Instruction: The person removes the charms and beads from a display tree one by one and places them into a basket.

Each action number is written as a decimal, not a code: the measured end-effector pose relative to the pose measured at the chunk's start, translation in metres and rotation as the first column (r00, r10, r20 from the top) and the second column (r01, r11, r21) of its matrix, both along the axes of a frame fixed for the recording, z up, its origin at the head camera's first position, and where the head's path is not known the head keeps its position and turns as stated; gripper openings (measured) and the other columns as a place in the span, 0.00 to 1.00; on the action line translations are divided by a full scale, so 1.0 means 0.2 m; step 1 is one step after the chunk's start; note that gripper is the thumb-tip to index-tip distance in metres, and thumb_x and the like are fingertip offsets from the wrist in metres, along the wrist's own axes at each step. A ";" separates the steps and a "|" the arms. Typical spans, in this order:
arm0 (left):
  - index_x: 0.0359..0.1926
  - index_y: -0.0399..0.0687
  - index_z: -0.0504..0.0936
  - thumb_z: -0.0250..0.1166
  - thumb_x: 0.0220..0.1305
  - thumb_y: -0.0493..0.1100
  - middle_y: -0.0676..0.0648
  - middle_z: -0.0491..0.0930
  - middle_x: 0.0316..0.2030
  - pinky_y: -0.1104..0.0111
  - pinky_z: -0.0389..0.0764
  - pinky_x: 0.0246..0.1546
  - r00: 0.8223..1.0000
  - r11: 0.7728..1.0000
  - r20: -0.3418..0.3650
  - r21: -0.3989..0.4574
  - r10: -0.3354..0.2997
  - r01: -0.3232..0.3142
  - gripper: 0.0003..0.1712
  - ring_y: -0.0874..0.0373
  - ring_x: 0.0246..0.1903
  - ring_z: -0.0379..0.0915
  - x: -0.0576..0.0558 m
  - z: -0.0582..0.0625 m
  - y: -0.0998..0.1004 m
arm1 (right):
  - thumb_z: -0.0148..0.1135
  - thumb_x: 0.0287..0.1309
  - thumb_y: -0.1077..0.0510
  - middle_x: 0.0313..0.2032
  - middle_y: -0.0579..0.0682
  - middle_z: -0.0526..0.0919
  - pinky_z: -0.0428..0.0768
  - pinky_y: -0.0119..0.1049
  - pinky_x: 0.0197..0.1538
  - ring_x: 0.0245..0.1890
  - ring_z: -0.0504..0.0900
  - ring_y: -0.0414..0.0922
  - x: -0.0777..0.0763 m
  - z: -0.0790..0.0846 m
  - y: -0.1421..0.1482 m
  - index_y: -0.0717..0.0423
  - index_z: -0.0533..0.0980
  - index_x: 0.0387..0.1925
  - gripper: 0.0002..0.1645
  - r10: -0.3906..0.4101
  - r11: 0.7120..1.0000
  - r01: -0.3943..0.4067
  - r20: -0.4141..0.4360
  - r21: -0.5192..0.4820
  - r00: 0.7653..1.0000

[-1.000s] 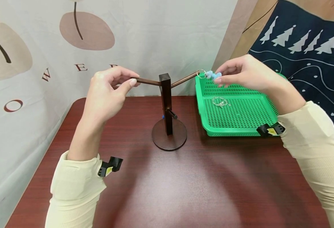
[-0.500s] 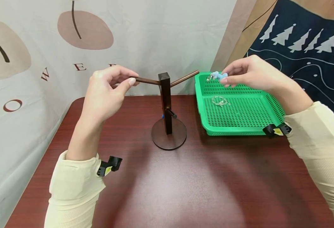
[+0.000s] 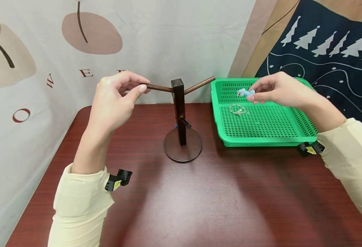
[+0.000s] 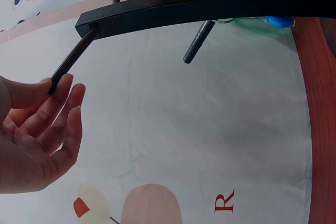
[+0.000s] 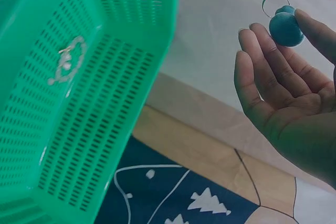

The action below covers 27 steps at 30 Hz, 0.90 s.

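A dark wooden stand (image 3: 181, 113) with a round base and several pegs stands on the table. My left hand (image 3: 114, 99) pinches the end of its upper left peg (image 3: 159, 88), thumb against fingers; the left wrist view shows the same peg (image 4: 73, 59). Between thumb and fingers of my right hand (image 3: 276, 89) is a keychain (image 3: 245, 93) with a light blue charm and a metal ring. That hand is over the green basket (image 3: 261, 140). In the right wrist view, the charm (image 5: 286, 27) looks round and the ring hangs free.
A clear beaded bracelet (image 3: 237, 109) lies in the basket. Low behind the post shows a small blue thing (image 4: 279, 21), beside a metal ring on a lower peg (image 4: 198, 43). The upper right peg (image 3: 200, 85) points toward the basket. A printed cloth (image 3: 174, 41) hangs behind the table.
The keychain's ring has come off the tip of the upper right peg. My right hand has moved right and lower with it, over the basket. My left hand stays on its peg.
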<state>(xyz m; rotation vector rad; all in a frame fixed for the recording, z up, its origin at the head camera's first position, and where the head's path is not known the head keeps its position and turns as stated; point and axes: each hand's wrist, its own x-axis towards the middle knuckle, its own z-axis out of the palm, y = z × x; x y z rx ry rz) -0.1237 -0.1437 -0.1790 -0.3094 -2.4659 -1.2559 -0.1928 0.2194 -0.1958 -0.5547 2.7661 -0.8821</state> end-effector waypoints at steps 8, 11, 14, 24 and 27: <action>0.38 0.39 0.83 0.58 0.60 0.31 0.48 0.83 0.28 0.76 0.70 0.31 1.000 1.000 -0.002 -0.003 0.000 0.000 0.08 0.64 0.28 0.73 0.01 0.01 0.00 | 0.62 0.56 0.57 0.31 0.51 0.82 0.74 0.30 0.33 0.28 0.78 0.42 0.03 -0.08 0.07 0.63 0.77 0.44 0.16 0.007 1.000 -0.008 0.053 0.026 0.999; 0.38 0.39 0.83 0.58 0.60 0.31 0.48 0.83 0.28 0.76 0.70 0.31 1.000 1.000 0.000 -0.003 -0.001 0.001 0.08 0.64 0.28 0.73 0.01 0.01 0.00 | 0.62 0.56 0.57 0.31 0.51 0.82 0.76 0.31 0.32 0.27 0.79 0.43 0.04 -0.11 0.09 0.64 0.76 0.44 0.16 0.010 0.999 -0.013 0.085 0.035 0.996; 0.38 0.39 0.83 0.58 0.60 0.31 0.48 0.83 0.28 0.76 0.70 0.31 1.000 1.000 -0.002 -0.009 0.003 -0.003 0.08 0.64 0.28 0.73 0.01 0.01 0.00 | 0.61 0.57 0.58 0.31 0.52 0.82 0.77 0.33 0.31 0.27 0.79 0.43 0.05 -0.15 0.12 0.65 0.76 0.44 0.17 0.020 0.999 -0.025 0.115 0.037 0.993; 0.38 0.39 0.82 0.58 0.60 0.32 0.48 0.83 0.29 0.75 0.70 0.33 1.000 1.000 -0.005 -0.008 -0.004 0.004 0.08 0.65 0.30 0.74 0.00 0.00 0.00 | 0.60 0.58 0.57 0.27 0.51 0.80 0.78 0.34 0.31 0.27 0.78 0.44 0.09 -0.27 0.23 0.67 0.75 0.42 0.17 0.011 0.996 -0.027 0.187 0.083 0.982; 0.38 0.39 0.83 0.58 0.60 0.32 0.49 0.83 0.29 0.75 0.70 0.33 1.000 1.000 -0.001 -0.006 -0.006 0.006 0.08 0.65 0.30 0.74 0.00 0.00 0.00 | 0.59 0.58 0.57 0.27 0.51 0.80 0.79 0.36 0.31 0.27 0.78 0.45 0.10 -0.29 0.26 0.68 0.74 0.42 0.17 0.004 0.996 -0.022 0.203 0.087 0.979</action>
